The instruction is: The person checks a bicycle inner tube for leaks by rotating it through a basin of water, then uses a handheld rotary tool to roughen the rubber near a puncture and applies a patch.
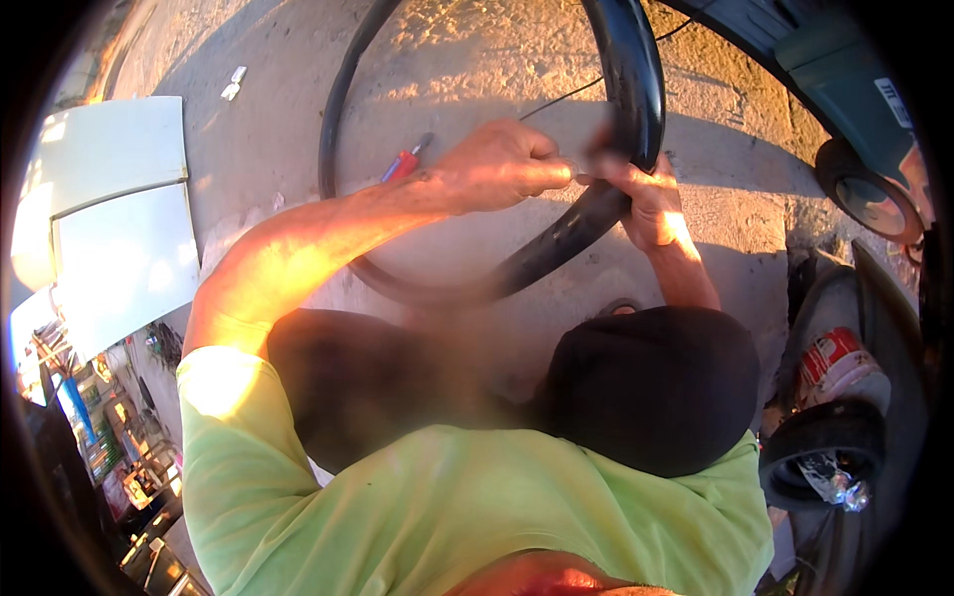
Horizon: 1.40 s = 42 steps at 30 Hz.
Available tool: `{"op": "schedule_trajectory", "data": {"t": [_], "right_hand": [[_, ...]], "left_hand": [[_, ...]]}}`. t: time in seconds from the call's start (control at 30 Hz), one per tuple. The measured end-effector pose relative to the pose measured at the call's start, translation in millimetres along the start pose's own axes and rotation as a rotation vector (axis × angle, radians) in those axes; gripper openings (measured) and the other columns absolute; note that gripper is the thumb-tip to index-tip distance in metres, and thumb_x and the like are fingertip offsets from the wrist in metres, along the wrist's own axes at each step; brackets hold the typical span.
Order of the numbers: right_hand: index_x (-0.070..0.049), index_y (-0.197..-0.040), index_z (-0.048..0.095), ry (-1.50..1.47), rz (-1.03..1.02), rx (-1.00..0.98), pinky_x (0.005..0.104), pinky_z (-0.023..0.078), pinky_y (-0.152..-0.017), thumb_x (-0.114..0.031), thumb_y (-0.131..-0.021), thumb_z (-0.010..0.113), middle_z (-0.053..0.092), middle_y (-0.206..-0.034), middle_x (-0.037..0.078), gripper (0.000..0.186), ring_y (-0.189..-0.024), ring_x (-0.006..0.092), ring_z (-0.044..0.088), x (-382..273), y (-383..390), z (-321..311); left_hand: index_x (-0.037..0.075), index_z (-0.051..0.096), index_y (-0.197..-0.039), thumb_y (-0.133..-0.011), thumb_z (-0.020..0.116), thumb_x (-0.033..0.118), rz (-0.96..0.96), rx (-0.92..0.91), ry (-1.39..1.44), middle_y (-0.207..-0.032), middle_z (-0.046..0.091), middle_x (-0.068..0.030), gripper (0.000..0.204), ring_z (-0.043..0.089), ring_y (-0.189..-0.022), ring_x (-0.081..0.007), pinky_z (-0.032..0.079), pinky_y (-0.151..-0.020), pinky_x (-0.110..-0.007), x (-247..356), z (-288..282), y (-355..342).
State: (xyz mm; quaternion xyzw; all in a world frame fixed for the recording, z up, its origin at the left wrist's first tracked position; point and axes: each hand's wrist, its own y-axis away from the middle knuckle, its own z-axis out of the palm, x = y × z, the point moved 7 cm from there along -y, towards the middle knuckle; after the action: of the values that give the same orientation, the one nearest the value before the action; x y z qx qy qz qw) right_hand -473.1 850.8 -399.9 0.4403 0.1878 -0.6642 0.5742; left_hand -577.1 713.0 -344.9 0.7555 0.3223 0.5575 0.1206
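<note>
A large, black, inflated-looking inner tube (556, 246) stands out in front of me as a loop, thick on its right side and thinner on the left. My right hand (651, 204) grips its right side from below, the thumb toward the middle. At that spot my left hand (509, 167) reaches across with fingers pinched together. Something small and pale shows at its fingertips, too small to name, close to the right thumb. Below the left wrist, a tool with a red and blue handle (400, 166) lies on the ground inside the loop.
White panels (124, 243) stand at the left, above cluttered tools and parts. Along the right are a red and white bucket (843, 366), a small black tyre (823, 452), a wheel (874, 199) and a dark green bin (845, 74). A thin black cord (561, 97) crosses behind the tube.
</note>
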Motion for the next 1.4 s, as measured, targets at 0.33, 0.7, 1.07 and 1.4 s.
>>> {"op": "schedule_trajectory", "data": {"t": [0.33,0.7,1.07,1.4], "right_hand": [[-0.002,-0.131,0.055,-0.144,-0.026,-0.110,0.0422,0.056,-0.089,-0.013,-0.089,0.074,0.063,-0.107,0.008,0.047,-0.093,0.0216,0.064,0.8,4.8,0.9],[0.005,-0.130,0.054,-0.304,-0.007,-0.139,0.0444,0.053,-0.090,-0.003,-0.091,0.065,0.064,-0.107,0.015,0.041,-0.094,0.0271,0.065,-0.9,11.6,7.9],[0.006,-0.131,0.052,-0.234,-0.008,-0.126,0.0439,0.053,-0.092,-0.003,-0.091,0.067,0.065,-0.108,0.016,0.044,-0.096,0.0256,0.065,-5.4,13.4,11.6],[0.004,-0.131,0.052,-0.216,0.002,-0.120,0.0415,0.052,-0.090,-0.005,-0.091,0.069,0.065,-0.103,0.013,0.044,-0.094,0.0235,0.064,0.2,11.7,10.6]], "left_hand": [[0.003,0.069,-0.090,-0.100,0.062,0.036,0.163,0.034,-0.099,-0.068,0.053,0.0005,0.035,0.048,-0.064,-0.0080,0.039,-0.056,-0.030,39.3,-18.8,17.2],[0.007,0.070,-0.111,-0.104,0.060,0.022,0.558,0.126,-0.279,-0.074,0.061,-0.0054,0.019,0.058,-0.064,-0.0154,0.046,-0.057,-0.033,57.3,-3.5,31.3],[0.007,0.070,-0.107,-0.103,0.060,0.015,0.465,0.139,-0.216,-0.082,0.067,-0.0096,0.014,0.063,-0.070,-0.0232,0.049,-0.063,-0.036,57.7,-0.1,30.4],[0.009,0.068,-0.101,-0.092,0.062,0.002,0.754,0.244,-0.422,-0.084,0.066,-0.0074,0.013,0.064,-0.075,-0.0328,0.051,-0.061,-0.042,68.7,0.8,41.7]]}}
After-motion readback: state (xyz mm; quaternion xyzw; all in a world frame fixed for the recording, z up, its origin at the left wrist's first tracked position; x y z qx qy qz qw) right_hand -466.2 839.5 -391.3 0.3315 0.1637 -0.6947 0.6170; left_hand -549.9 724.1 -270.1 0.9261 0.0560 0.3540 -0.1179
